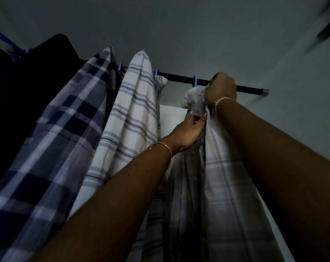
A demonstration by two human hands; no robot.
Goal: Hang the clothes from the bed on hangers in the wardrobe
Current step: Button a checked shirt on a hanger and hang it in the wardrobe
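A pale checked shirt [221, 167] hangs from the black wardrobe rail [179, 76] on a blue hanger hook [195, 81]. My right hand [221, 87] is up at the rail, gripping the shirt's collar area by the hanger. My left hand [190, 133] pinches the shirt's front edge just below the collar. The hanger's body is hidden under the cloth. To the left hang a white shirt with grey stripes [133, 114] and a navy and white plaid shirt [65, 129], each on its own blue hook.
A dark garment [27, 87] hangs at the far left of the rail. The rail ends at a bracket [264, 91] on the grey wall to the right. A white panel [169, 118] shows behind the shirts.
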